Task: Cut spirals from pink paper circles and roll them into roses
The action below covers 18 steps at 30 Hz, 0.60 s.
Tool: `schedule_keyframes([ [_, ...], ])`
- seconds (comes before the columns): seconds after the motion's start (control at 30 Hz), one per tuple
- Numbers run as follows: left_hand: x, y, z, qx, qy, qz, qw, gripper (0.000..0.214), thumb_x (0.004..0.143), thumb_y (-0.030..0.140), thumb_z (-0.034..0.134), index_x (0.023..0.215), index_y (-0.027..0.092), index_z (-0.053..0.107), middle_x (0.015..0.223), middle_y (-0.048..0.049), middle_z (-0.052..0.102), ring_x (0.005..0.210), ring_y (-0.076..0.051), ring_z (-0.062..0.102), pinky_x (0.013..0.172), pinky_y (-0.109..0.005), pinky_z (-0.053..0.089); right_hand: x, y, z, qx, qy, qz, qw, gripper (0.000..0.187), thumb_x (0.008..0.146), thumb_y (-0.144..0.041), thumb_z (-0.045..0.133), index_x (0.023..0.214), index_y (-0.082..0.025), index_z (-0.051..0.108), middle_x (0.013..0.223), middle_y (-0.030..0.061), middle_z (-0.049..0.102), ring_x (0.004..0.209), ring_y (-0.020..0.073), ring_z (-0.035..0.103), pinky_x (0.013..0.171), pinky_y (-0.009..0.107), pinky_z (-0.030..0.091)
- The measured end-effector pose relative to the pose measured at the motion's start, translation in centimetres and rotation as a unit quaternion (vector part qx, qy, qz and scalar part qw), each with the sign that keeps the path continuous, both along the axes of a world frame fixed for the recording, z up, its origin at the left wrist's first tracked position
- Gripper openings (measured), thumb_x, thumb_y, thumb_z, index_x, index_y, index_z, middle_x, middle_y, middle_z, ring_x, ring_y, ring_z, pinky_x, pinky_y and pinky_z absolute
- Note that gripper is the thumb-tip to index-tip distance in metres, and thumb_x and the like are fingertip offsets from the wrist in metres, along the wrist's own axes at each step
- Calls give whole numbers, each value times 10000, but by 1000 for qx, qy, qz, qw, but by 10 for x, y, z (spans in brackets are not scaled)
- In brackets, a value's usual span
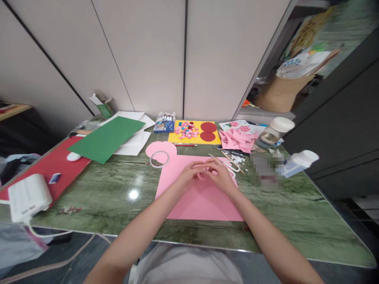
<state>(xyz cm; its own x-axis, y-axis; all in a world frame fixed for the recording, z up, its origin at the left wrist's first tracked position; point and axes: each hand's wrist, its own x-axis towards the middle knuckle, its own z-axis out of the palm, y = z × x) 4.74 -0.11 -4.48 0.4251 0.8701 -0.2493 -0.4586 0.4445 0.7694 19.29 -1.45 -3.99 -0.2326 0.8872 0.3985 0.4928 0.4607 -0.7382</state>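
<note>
Over the pink paper sheet (189, 201), my left hand (192, 172) and my right hand (219, 173) meet with fingertips closed around a curled pink paper strip (202, 176). Fingers cover much of that strip. White-handled scissors (232, 169) lie just beyond my right hand, their handles partly over the sheet. To the left of the sheet's far corner sits a ring (151, 159), resting partly on pink paper circles (154, 148).
Pink paper scraps (238, 140) lie behind the scissors. A yellow sheet (192, 141) bears small colored pieces and two dark red circles (208, 127). Bottles (299, 163) stand at right. Green paper (109, 138) and a white power bank (29, 197) occupy the left.
</note>
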Motion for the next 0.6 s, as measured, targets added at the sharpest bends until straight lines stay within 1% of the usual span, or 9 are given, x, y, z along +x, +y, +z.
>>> schedule_keyframes([
  [0.1,3,-3,-2,-16,-4,10,1000,365,581,189,709,916,146,568,748,-23,626,655,-100,571,616,-228,377,-1,0,-1,-8,17,-34,999,99,745,-183,572,824,-211,623,914,47,539,784,162,540,607,280,455],
  [0.17,5,-5,-4,-22,-8,14,1000,365,576,198,720,903,147,566,751,-19,626,645,-86,559,611,-218,365,-2,0,-1,-10,26,-40,999,76,724,-169,581,789,-203,595,896,38,534,736,148,533,584,268,445],
  [0.27,6,-6,-6,-26,-10,20,999,359,571,190,724,890,147,564,756,-13,628,632,-70,545,593,-205,345,-4,0,-1,-5,31,-41,999,77,709,-160,585,770,-203,568,851,23,534,718,144,526,589,268,436],
  [0.37,6,-6,-6,-23,-9,19,1000,358,574,163,710,899,143,562,760,-18,633,631,-76,551,603,-210,349,-5,-1,-1,-7,33,-37,999,63,706,-173,591,755,-199,563,824,18,536,679,134,519,563,258,426],
  [0.47,4,-3,-4,-21,-8,16,1000,348,577,131,683,900,144,557,697,-3,622,583,-74,541,599,-215,354,-5,-2,1,-13,33,-24,999,49,720,-204,595,767,-194,587,840,27,542,642,120,512,560,260,434],
  [0.53,2,-1,-2,-17,-8,15,1000,345,576,115,664,902,149,555,672,4,614,584,-81,544,587,-215,352,-4,-3,4,-16,29,-10,999,75,739,-232,593,803,-201,615,861,37,548,654,124,516,581,273,447],
  [0.6,1,0,1,-10,-7,11,1000,338,568,101,654,890,146,561,658,5,606,586,-87,544,564,-213,342,-3,-3,6,-14,21,5,1000,105,753,-244,591,842,-216,639,879,43,553,722,144,532,628,290,461],
])
